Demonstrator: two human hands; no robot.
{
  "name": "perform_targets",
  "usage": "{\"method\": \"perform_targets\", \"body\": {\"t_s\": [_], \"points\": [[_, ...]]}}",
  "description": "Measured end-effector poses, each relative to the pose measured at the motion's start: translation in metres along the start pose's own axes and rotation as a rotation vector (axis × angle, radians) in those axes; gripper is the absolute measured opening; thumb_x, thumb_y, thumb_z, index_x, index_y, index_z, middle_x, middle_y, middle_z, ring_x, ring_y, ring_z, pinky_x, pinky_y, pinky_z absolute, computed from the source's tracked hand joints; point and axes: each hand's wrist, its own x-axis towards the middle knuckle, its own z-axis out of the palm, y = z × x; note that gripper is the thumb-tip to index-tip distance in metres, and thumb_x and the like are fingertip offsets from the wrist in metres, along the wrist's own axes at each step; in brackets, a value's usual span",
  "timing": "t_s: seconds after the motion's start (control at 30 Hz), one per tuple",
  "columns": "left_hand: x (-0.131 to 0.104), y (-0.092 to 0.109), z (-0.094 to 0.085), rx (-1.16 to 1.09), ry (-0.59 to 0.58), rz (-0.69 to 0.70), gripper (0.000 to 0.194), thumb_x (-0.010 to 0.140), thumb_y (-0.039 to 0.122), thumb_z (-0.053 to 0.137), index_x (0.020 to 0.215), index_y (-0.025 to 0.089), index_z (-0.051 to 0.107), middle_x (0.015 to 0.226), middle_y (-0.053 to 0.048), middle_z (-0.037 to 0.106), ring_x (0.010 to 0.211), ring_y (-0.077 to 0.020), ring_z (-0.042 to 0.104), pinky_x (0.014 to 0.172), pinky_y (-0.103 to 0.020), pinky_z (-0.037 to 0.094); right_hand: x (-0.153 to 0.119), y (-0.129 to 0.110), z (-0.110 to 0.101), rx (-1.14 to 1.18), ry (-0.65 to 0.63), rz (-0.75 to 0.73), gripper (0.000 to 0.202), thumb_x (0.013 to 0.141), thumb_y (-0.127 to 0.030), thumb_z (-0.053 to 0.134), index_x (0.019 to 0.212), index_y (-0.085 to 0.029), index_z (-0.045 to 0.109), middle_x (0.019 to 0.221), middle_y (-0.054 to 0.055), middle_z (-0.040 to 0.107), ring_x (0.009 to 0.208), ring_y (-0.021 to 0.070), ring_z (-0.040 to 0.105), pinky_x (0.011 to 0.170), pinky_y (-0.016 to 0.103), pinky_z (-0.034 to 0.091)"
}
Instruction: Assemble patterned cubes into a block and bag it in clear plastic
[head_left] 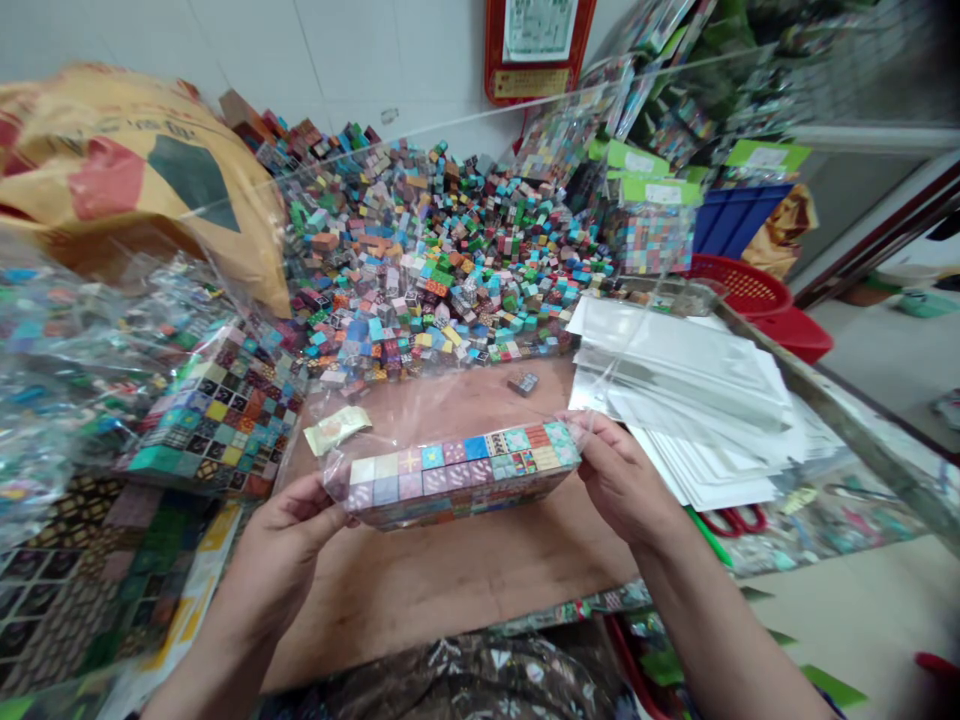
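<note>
A clear plastic bag (450,512) packed with rows of small patterned cubes (457,470) is held level above the brown board (390,590). My left hand (289,540) pinches the bag's left end between thumb and fingers. At the opposite end, my right hand (619,470) grips the plastic near the top corner. The block of cubes spans the gap between my hands. One loose dark cube piece (523,382) lies on the board behind the bag. A small pale yellow packet (337,430) rests just beyond my left hand.
A big heap of loose coloured cubes (442,270) covers the back. White sheets (690,400) are stacked at the right, with red-handled scissors (739,520) beside them. Bagged cubes (225,410) and a yellow sack (142,170) stand left. A red basket (739,285) is at far right.
</note>
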Motion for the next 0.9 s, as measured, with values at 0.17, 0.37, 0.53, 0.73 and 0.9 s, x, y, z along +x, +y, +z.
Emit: {"method": "perform_targets", "body": {"t_s": [0.17, 0.37, 0.53, 0.73, 0.9], "points": [[-0.002, 0.005, 0.006, 0.013, 0.016, -0.007, 0.033, 0.046, 0.028, 0.092, 0.077, 0.022, 0.083, 0.079, -0.006, 0.078, 0.075, -0.0187, 0.066, 0.068, -0.024, 0.055, -0.001, -0.008, 0.012, 0.254, 0.014, 0.076, 0.024, 0.077, -0.045, 0.079, 0.080, -0.024, 0.069, 0.084, 0.001, 0.070, 0.084, 0.0195, 0.060, 0.079, 0.031, 0.046], [-0.003, 0.005, 0.006, 0.035, 0.016, 0.019, 0.033, 0.048, 0.029, 0.092, 0.078, 0.023, 0.082, 0.079, -0.005, 0.078, 0.075, -0.0194, 0.065, 0.068, -0.026, 0.055, 0.000, -0.018, 0.020, 0.278, 0.021, 0.092, 0.020, 0.077, -0.040, 0.078, 0.085, -0.022, 0.076, 0.093, 0.004, 0.075, 0.094, 0.0217, 0.064, 0.091, 0.033, 0.049], [-0.002, 0.003, 0.005, 0.031, 0.016, 0.022, 0.035, 0.047, 0.030, 0.093, 0.080, 0.023, 0.082, 0.082, -0.006, 0.079, 0.076, -0.0190, 0.066, 0.068, -0.025, 0.055, 0.000, -0.022, 0.024, 0.275, 0.067, 0.091, 0.020, 0.075, -0.037, 0.077, 0.087, -0.021, 0.078, 0.090, 0.003, 0.076, 0.090, 0.0220, 0.065, 0.093, 0.034, 0.050], [0.000, -0.001, 0.005, 0.003, -0.022, 0.034, 0.027, 0.053, 0.028, 0.091, 0.078, 0.024, 0.082, 0.084, -0.004, 0.080, 0.077, -0.0180, 0.070, 0.073, -0.025, 0.057, -0.001, -0.025, 0.023, 0.230, 0.067, 0.134, 0.015, 0.079, -0.033, 0.073, 0.087, -0.021, 0.077, 0.095, 0.003, 0.077, 0.090, 0.0208, 0.066, 0.088, 0.033, 0.050], [-0.002, 0.001, 0.007, 0.002, -0.044, 0.065, 0.025, 0.057, 0.025, 0.088, 0.082, 0.024, 0.083, 0.085, -0.004, 0.080, 0.079, -0.0184, 0.071, 0.073, -0.025, 0.058, -0.001, -0.029, 0.026, 0.226, 0.097, 0.145, 0.018, 0.070, -0.032, 0.077, 0.084, -0.019, 0.077, 0.090, 0.004, 0.077, 0.088, 0.0209, 0.065, 0.085, 0.032, 0.050]]}}
